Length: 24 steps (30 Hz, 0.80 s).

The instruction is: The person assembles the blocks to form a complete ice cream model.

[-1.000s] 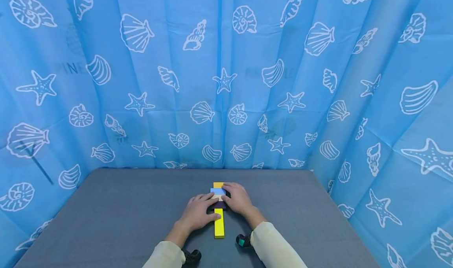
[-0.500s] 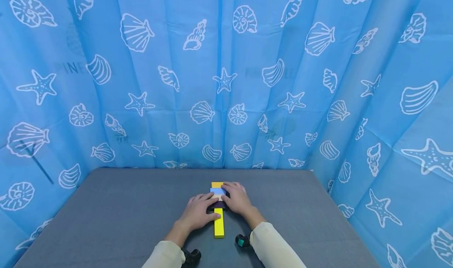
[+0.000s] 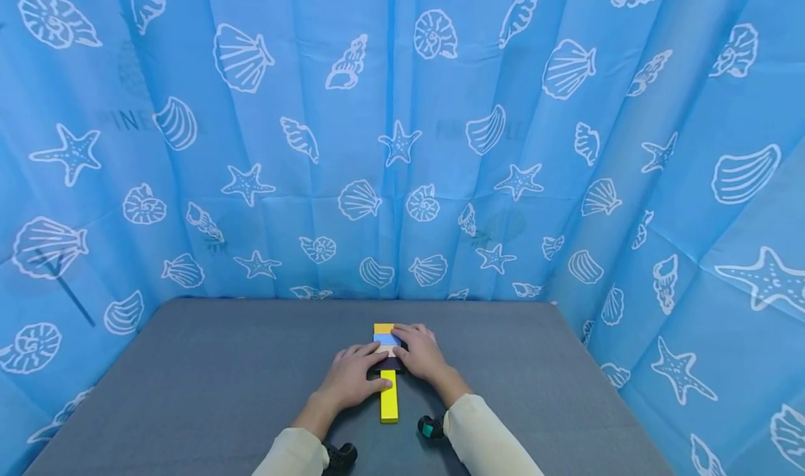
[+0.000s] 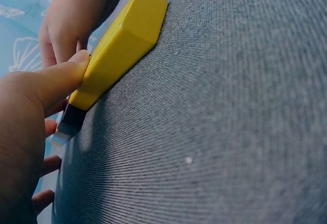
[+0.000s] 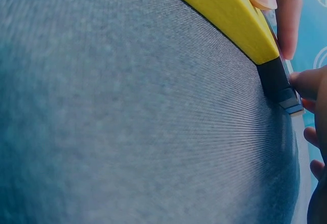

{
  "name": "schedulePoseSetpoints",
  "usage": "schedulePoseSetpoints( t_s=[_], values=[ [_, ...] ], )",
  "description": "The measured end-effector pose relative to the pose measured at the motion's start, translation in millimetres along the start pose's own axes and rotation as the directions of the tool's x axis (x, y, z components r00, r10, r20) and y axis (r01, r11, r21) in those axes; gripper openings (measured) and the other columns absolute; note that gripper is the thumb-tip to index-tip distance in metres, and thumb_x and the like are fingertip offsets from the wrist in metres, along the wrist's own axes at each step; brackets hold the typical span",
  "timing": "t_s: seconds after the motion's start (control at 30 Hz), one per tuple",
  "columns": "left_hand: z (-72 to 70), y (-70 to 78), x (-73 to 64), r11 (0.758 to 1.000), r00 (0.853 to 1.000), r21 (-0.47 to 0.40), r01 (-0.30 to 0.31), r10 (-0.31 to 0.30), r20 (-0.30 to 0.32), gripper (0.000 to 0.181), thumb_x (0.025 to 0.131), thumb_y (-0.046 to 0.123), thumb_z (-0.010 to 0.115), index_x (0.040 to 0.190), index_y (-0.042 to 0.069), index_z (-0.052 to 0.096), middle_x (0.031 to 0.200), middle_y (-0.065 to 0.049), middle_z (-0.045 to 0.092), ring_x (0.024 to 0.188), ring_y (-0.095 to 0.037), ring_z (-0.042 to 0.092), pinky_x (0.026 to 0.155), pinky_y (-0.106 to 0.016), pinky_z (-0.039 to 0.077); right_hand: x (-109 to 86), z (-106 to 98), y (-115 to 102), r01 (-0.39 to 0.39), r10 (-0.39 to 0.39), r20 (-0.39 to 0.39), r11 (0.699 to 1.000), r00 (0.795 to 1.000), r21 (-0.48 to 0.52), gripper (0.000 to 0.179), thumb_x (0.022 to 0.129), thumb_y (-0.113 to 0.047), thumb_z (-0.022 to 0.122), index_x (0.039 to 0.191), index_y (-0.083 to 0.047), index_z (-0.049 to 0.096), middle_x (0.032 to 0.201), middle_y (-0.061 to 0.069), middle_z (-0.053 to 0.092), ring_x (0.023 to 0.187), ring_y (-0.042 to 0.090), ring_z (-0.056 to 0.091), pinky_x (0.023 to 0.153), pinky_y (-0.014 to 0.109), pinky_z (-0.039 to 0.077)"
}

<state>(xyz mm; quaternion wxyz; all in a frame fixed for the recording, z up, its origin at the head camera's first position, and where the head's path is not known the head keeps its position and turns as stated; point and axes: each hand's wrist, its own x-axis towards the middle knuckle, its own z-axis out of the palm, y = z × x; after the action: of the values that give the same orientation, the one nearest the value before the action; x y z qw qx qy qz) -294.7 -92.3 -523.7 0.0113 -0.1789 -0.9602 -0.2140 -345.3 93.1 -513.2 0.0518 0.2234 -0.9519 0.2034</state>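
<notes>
Several blocks lie end to end on the grey table: an orange block point(image 3: 383, 328) farthest, then a blue block point(image 3: 386, 339), a cream block point(image 3: 384, 350), a dark block point(image 3: 390, 365) and a long yellow block point(image 3: 389, 407) nearest me. My left hand point(image 3: 349, 377) rests its thumb on the yellow block, while its fingertips lie over the left side of the cream block. From the right, my right hand point(image 3: 425, 354) reaches the row, index fingertip at the orange block's right end and thumb by the cream block. Its other fingers are partly hidden.
The grey cloth-covered table point(image 3: 239, 385) spreads around both hands. Behind and beside it hangs a blue curtain point(image 3: 352, 140) with white shell prints. Black wrist devices point(image 3: 430, 427) sit beneath the light sleeves point(image 3: 490, 437), close over the tabletop.
The orange block has slid slightly left, so its left edge now lines up with the blue block's. The right hand has shifted a little left with it; the left hand stays in place.
</notes>
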Motion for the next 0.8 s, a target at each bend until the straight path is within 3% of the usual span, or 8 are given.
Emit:
schedulePoseSetpoints(
  t_s=[0.47,0.8],
  values=[
    [-3.3,3.6,1.5,1.000,1.000,-0.009,0.003,-0.003,0.010,0.063,0.084,0.055,0.067,0.139,0.025,0.057,0.147,-0.001,0.046,0.132,-0.032,0.040,0.106,-0.059,0.029,-2.0,-1,-1,0.007,-0.006,-0.019,1.000,1.000,0.026,0.040,0.097,-0.026,0.061,0.135,-0.013,0.060,0.138,0.002,0.056,0.125,0.026,0.044,0.105,0.051,0.033],
    [-3.3,6.1,3.2,0.998,0.999,-0.053,0.034,-0.034,0.007,0.061,0.082,0.053,0.069,0.136,0.025,0.059,0.147,-0.003,0.046,0.129,-0.033,0.042,0.105,-0.059,0.031,-11.0,-5,6,0.041,-0.021,-0.180,0.994,0.983,0.105,0.035,0.095,-0.018,0.064,0.129,-0.010,0.064,0.133,0.003,0.059,0.123,0.026,0.049,0.104,0.051,0.037]
  ],
)
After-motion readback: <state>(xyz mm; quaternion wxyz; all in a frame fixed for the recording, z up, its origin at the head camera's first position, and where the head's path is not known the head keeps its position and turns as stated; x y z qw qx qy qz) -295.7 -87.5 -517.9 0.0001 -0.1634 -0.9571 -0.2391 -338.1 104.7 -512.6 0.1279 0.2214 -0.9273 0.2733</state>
